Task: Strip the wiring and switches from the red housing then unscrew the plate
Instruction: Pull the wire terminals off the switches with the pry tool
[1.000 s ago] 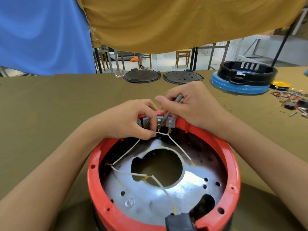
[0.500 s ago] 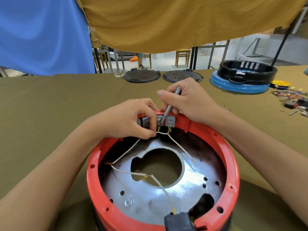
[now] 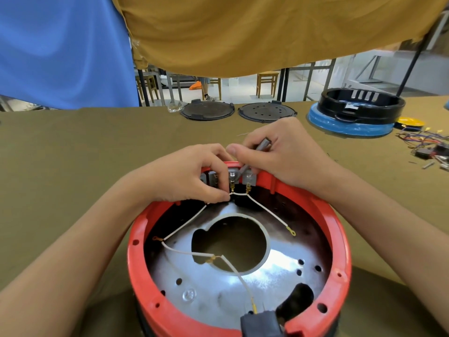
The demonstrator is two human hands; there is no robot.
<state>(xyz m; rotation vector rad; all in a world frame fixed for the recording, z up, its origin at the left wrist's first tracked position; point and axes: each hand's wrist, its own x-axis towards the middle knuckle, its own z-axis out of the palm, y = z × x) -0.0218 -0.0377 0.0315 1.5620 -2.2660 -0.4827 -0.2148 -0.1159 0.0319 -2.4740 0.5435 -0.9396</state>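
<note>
Red housing [image 3: 155, 310], round glossy plastic ring, lower centre of frame; shiny metal plate [image 3: 218, 293] inside. Left hand [image 3: 184, 181] pinches white wire [image 3: 184, 224] at grey switches [image 3: 247, 177] on far rim. Right hand [image 3: 284, 152] grips grey tool [image 3: 261, 148]. Olive cloth table [image 3: 73, 166] lies open around.

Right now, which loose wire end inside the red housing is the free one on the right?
Start at the red housing. A white wire runs from the grey switches at its far rim, ending in a ring terminal. Unlike the others, it hangs unattached.
</note>
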